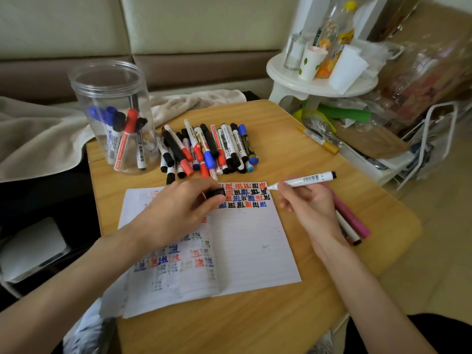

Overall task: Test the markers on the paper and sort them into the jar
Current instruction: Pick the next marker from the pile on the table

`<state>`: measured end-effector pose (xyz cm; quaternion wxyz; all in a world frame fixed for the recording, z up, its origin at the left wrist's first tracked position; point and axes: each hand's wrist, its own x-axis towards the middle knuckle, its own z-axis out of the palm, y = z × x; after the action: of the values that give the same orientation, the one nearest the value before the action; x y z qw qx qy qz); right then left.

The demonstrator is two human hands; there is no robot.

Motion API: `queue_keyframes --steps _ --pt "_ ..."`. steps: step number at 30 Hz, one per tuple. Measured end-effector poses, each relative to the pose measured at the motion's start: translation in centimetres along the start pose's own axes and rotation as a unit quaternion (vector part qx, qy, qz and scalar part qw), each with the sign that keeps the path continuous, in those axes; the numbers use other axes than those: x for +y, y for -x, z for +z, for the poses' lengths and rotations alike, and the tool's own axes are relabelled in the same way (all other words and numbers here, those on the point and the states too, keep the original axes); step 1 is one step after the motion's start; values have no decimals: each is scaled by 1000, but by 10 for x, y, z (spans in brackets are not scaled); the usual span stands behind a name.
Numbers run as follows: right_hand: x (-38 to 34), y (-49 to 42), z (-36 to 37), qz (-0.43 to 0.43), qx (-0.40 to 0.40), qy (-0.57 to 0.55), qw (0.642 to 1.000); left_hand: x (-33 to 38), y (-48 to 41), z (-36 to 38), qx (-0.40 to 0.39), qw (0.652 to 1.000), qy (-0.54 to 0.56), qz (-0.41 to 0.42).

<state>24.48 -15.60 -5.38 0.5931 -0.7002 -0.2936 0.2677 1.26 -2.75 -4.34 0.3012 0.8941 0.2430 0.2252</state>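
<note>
An open lined notebook (252, 241) lies on the wooden table (314, 159), its pages covered with red, blue and black test marks. My right hand (309, 208) holds an uncapped white marker (305, 180) with its tip touching the top right corner of the page. My left hand (178, 213) rests on the notebook and grips the black cap (215, 193). A pile of several capped markers (207, 149) lies beyond the notebook. A clear plastic jar (115, 116) at the table's far left holds several markers.
Two pens, one pink (350, 215), lie under my right wrist. A gold marker (319, 140) lies near the table's right edge. A beige blanket (38, 139) sits at left, a white stool (319, 83) with cups and bottles at back right, clutter beside it.
</note>
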Motion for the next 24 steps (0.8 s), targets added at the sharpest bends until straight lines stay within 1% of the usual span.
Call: queue_keyframes --steps 3,6,9,13,21,24 --pt "1 0 1 -8 -1 -3 1000 -2 0 0 3 1000 -12 1" --pt "4 -2 1 -18 21 -5 1000 -3 0 1 5 999 -37 16" --pt "9 -3 -1 -39 32 20 999 -3 0 2 2 998 -54 19" --pt "13 -4 -1 -46 41 40 997 -3 0 2 5 998 -60 19" --pt "16 -5 2 -92 27 88 992 -2 -1 4 3 998 -65 19" --pt "15 -4 2 -94 28 92 991 -3 -1 4 2 998 -62 16"
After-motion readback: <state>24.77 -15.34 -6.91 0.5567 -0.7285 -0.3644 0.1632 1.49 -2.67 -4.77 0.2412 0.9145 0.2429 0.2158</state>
